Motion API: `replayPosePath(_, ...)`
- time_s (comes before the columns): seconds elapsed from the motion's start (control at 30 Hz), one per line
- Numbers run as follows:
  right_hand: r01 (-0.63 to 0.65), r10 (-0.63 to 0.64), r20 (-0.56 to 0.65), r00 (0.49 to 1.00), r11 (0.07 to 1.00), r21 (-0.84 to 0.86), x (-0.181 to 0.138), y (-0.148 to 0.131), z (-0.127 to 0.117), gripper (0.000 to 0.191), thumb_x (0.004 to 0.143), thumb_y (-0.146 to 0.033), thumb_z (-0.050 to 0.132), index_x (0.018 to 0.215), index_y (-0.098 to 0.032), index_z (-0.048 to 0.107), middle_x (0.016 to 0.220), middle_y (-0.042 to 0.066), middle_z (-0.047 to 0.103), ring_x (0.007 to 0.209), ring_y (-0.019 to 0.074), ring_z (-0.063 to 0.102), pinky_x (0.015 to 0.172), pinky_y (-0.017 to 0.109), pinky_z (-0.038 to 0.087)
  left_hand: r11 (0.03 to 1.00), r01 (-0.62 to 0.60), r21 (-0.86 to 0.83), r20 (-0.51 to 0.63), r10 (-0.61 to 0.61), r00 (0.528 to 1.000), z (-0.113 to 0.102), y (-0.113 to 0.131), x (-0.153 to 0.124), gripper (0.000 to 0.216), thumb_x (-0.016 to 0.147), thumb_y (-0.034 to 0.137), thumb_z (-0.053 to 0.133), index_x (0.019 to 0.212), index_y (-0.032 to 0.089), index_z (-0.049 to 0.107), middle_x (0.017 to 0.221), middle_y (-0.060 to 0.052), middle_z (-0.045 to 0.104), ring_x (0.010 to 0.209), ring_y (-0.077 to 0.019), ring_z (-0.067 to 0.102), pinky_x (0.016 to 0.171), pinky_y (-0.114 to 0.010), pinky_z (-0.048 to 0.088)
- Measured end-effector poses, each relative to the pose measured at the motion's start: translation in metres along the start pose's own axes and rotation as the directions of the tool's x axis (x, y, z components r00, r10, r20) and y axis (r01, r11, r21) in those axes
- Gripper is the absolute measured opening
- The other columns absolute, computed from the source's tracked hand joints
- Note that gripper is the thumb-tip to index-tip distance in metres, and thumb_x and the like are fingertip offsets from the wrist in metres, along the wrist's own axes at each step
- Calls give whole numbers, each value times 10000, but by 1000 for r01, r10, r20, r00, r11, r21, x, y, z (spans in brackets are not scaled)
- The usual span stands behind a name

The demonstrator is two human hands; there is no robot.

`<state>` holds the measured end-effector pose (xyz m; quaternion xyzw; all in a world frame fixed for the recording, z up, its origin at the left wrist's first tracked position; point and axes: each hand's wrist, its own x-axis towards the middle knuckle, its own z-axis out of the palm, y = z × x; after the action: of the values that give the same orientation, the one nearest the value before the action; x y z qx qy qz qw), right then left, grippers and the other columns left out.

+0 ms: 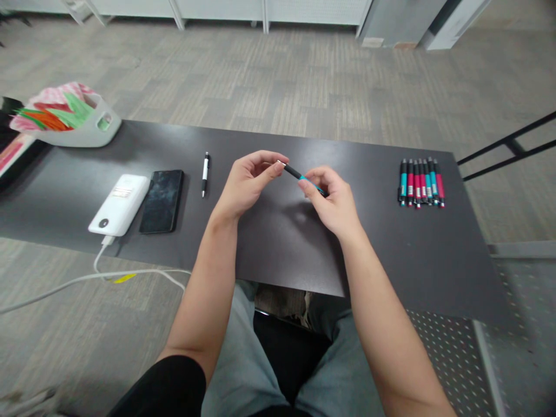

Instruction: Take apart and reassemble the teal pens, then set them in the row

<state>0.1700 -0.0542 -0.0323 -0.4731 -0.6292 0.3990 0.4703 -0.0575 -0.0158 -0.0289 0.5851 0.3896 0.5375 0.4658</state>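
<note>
A blue and black pen (293, 171) is held between my two hands, above the middle of the dark table (278, 260). My left hand (249, 182) pinches its tip end between thumb and forefinger. Around the blue barrel close the thumb and fingers of my right hand (330, 200). The pen slants, its tip toward the upper left and its far end partly hidden by the right hand. To the left of my left hand lies a single white and black pen (205, 175). On the right, several pink and blue pens (421, 182) lie side by side in a row.
A black phone (162, 201) and a white power bank (119, 204) lie at the left, with a white cable (99, 255) running off the table's near edge. A white basket (98, 130) with colourful items stands at the far left corner. Black metal bars (515, 145) rise beyond the right edge.
</note>
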Motion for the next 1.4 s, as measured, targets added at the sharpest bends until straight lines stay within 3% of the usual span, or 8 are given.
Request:
replayPosePath(0.17, -36, 32, 79, 996, 998, 42, 0, 0, -1, 533, 1052, -828, 772, 897, -318, 769, 728, 11, 660, 700, 241, 595, 725, 410, 465, 1000, -13, 1, 15, 13, 1000, 0, -1, 0, 496, 863, 742, 1033, 1008, 291, 885, 1018, -80, 846, 940, -281, 807, 850, -437, 683)
replayPosePath(0.37, -28, 26, 32, 999, 996, 80, 0, 4, 2, 449, 985, -763, 896, 974, -331, 773, 756, -5, 622, 709, 231, 540, 723, 403, 456, 998, 17, -54, 39, -15, 999, 7, 10, -2, 534, 882, 726, 1032, 1100, 268, 863, 1148, -66, 877, 997, -240, 808, 966, -430, 663)
replayPosePath(0.57, 31, -32, 17, 999, 996, 85, 1, 5, 3, 407, 976, -720, 925, 985, -342, 776, 757, -7, 605, 694, 227, 527, 701, 398, 445, 997, 59, -59, -73, -63, 995, 13, 11, 0, 591, 800, 746, 1074, 875, 234, 790, 948, -85, 855, 852, -239, 808, 822, -388, 664)
replayPosePath(0.73, 13, -23, 97, 995, 995, 100, 1, 9, 3, 450, 1065, -756, 805, 934, -327, 772, 716, -6, 596, 679, 226, 556, 707, 396, 449, 995, 56, -78, -82, -62, 995, 11, 9, -1, 534, 808, 696, 1089, 897, 230, 845, 986, -102, 879, 862, -250, 810, 832, -401, 687)
replayPosePath(0.9, 34, -40, 76, 996, 997, 74, 0, 7, 4, 384, 983, -676, 937, 1028, -336, 764, 769, -23, 625, 703, 219, 535, 719, 392, 437, 992, 45, -116, -78, -54, 995, 13, 9, -2, 589, 777, 747, 1086, 952, 225, 877, 1044, -104, 889, 877, -231, 812, 885, -392, 701)
replayPosePath(1.0, 49, -53, 76, 996, 998, 50, -1, 2, 3, 371, 1004, -663, 919, 1021, -334, 750, 768, -24, 631, 695, 217, 533, 728, 395, 443, 991, 78, -105, -79, -86, 993, 15, 9, -1, 609, 771, 790, 1067, 907, 235, 857, 989, -95, 880, 847, -232, 803, 847, -389, 694)
replayPosePath(1.27, -48, 34, 199, 979, 997, 62, -5, -5, 1, 490, 1129, -786, 682, 980, -325, 753, 648, -32, 534, 628, 213, 537, 708, 387, 454, 996, 43, -79, -59, -48, 997, 12, 13, -2, 663, 705, 836, 1072, 879, 238, 845, 1007, -109, 887, 929, -263, 817, 888, -409, 702)
replayPosePath(1.4, -77, 67, 153, 986, 995, 58, -5, -3, 3, 462, 1046, -802, 803, 1084, -343, 755, 717, -23, 619, 676, 231, 567, 731, 401, 493, 996, 57, -73, -81, -62, 995, 13, 11, 0, 672, 690, 839, 1076, 873, 241, 829, 1008, -96, 886, 871, -237, 793, 855, -391, 695)
